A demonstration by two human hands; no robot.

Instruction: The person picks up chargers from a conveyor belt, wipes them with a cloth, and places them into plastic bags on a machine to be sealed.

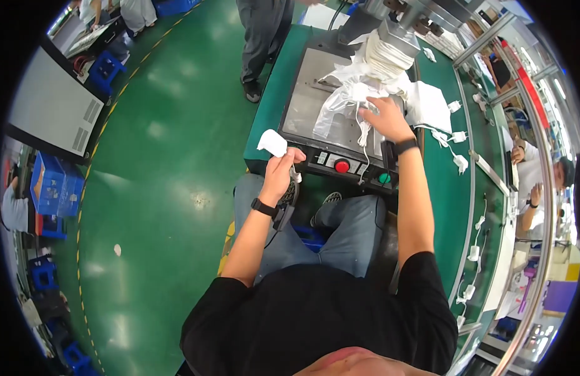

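My left hand (282,166) is closed at the front left corner of the machine, pinching a smooth white adapter-like piece (272,143) that sticks up above the fingers. A short length of white cord dangles below that hand. Over the machine's metal plate (302,108), my right hand (385,119) has thumb and forefinger apart, close to a coiled white cable (363,133). Crumpled clear plastic bags (332,106) lie beside it, under a thick stack of white material (387,59). The cable's loose end hangs over the front panel.
The front panel carries a red button (342,165) and a green button (384,178). On the right, white plugs with cords (459,136) lie along the green bench, near a white bag (428,105). A person's legs (263,37) stand beyond the machine; another person (534,188) sits at right.
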